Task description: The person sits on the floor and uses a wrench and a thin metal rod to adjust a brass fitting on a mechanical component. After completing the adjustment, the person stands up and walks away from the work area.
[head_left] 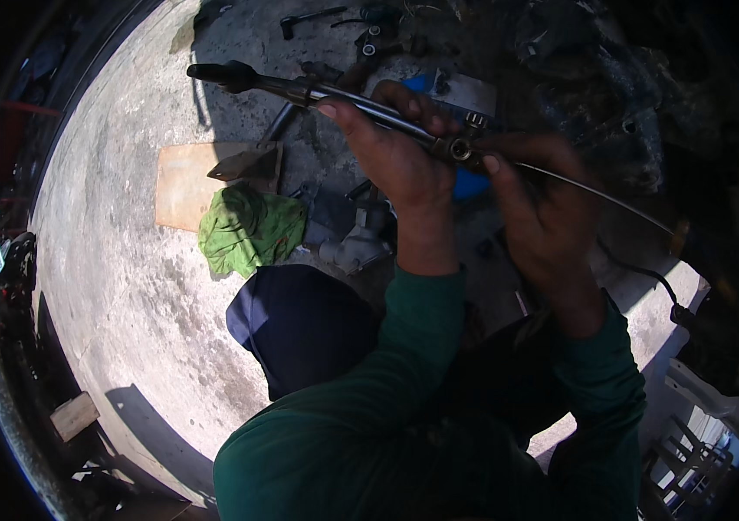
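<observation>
My left hand (391, 152) is closed round a long steel tubular part (359, 113), held diagonally, with a dark end (222, 74) at upper left and a ringed fitting (460, 149) at lower right. My right hand (541, 204) has its fingers closed at that fitting, thumb pressed near it. A thin pale rod or cable (604, 197) runs from there toward the right. Below, a green cloth (248, 226) lies beside a tan board (183, 182), with grey metal parts (361, 234) to its right. A blue object (469, 182) is partly hidden behind my hands.
Dark tools and small parts (369, 39) lie on the concrete floor (109, 286) at the back. Shadowed machinery (604, 95) stands at upper right, and a black cable (647, 269) curves below it. A navy fabric-covered shape (295, 326) is beside my forearms. A wooden block (76, 417) sits at lower left.
</observation>
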`<state>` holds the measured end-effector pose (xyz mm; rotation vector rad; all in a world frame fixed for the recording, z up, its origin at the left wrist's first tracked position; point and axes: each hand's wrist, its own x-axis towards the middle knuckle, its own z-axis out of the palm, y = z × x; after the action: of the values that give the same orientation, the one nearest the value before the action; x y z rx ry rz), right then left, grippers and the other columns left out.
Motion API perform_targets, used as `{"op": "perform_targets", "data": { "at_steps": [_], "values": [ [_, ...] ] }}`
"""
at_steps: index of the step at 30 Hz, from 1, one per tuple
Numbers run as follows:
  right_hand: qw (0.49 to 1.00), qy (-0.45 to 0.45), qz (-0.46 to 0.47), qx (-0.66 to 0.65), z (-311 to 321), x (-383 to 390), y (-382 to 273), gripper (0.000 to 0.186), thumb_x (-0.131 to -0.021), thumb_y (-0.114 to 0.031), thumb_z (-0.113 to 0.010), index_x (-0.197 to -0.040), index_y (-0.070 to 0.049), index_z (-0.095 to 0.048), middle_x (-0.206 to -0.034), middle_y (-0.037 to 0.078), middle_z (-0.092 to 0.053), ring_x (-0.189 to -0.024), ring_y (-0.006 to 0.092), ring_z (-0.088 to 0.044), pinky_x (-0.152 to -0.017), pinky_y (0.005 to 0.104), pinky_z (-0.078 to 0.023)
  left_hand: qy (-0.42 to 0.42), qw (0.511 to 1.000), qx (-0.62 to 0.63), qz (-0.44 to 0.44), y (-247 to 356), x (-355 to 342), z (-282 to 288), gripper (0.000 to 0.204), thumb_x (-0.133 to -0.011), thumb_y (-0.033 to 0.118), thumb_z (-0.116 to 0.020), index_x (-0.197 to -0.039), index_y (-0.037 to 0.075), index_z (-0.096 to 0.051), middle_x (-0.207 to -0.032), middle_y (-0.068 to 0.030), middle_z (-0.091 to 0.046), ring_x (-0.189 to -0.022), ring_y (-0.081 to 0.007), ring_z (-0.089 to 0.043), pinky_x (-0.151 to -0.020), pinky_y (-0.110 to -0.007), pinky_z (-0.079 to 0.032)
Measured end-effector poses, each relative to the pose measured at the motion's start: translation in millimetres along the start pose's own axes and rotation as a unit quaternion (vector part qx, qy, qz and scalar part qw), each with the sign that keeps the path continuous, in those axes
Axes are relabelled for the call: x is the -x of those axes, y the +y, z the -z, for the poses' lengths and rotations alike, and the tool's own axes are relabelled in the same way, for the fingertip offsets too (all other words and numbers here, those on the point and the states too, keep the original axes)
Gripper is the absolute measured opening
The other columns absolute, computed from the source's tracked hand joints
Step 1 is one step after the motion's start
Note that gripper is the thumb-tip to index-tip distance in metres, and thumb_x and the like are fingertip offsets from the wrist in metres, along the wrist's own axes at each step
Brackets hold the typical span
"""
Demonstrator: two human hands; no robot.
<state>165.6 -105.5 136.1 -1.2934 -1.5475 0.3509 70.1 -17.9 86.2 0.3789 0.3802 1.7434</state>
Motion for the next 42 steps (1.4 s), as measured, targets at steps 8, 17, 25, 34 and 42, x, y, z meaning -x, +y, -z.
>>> {"op": "perform_targets", "data": {
  "at_steps": [8, 17, 25, 34, 42],
  "values": [
    [1.0, 0.006, 0.019, 0.005, 0.2, 0.1, -0.1, 0.01, -0.092, -0.009, -0.07, -0.099, -0.004, -0.067, -0.085, 0.012, -0.072, -0.078, 0.0213, -0.073, -0.068, 0.0315, -0.055, -0.001, 1.0, 0.004, -0.011, 2.5, 3.7, -4.9, 0.071, -0.097, 0.072, -0.035, -0.131, 0.01, -0.041, -0.067, -0.0011, -0.045, -0.049, -0.013, -0.047, -0.045, -0.031, -0.046],
    [0.998, -0.021, 0.051, 0.013, -0.9, -2.8, -2.1, 0.009, -0.091, -0.007, -0.069, -0.099, -0.004, -0.066, -0.085, 0.011, -0.071, -0.077, 0.0231, -0.073, -0.068, 0.0326, -0.055, 0.0, 1.0, -0.002, -0.015, 5.2, 1.1, -1.6, 0.068, -0.097, 0.072, -0.036, -0.125, 0.011, -0.046, -0.068, -0.0001, -0.045, -0.05, -0.0134, -0.046, -0.045, -0.031, -0.043],
    [0.998, -0.033, 0.049, -0.003, -1.7, -5.5, -2.0, 0.008, -0.091, -0.007, -0.068, -0.097, -0.003, -0.065, -0.081, 0.012, -0.069, -0.074, 0.0248, -0.071, -0.066, 0.0338, -0.053, -0.002, 1.0, -0.011, -0.013, 8.0, -0.3, -0.5, 0.069, -0.097, 0.073, -0.035, -0.124, 0.011, -0.046, -0.068, -0.0005, -0.045, -0.05, -0.0133, -0.046, -0.045, -0.03, -0.043],
    [0.998, -0.056, 0.032, 0.011, 2.5, -11.0, -2.2, 0.007, -0.09, -0.008, -0.066, -0.095, -0.003, -0.064, -0.08, 0.012, -0.067, -0.071, 0.0259, -0.069, -0.062, 0.034, -0.05, -0.013, 1.0, 0.0, 0.006, 7.9, -2.1, 0.6, 0.077, -0.099, 0.07, -0.032, -0.139, 0.005, -0.032, -0.067, -0.0013, -0.044, -0.049, -0.0122, -0.047, -0.042, -0.03, -0.046],
    [0.996, -0.089, 0.032, 0.008, 8.1, -16.0, -1.9, 0.007, -0.089, -0.005, -0.065, -0.094, -0.002, -0.063, -0.08, 0.013, -0.065, -0.072, 0.028, -0.067, -0.064, 0.0368, -0.049, -0.01, 0.999, 0.005, 0.032, 3.9, -2.8, 2.8, 0.077, -0.099, 0.071, -0.03, -0.141, 0.006, -0.032, -0.067, -0.001, -0.043, -0.049, -0.0117, -0.047, -0.042, -0.03, -0.046]
  ]
}}
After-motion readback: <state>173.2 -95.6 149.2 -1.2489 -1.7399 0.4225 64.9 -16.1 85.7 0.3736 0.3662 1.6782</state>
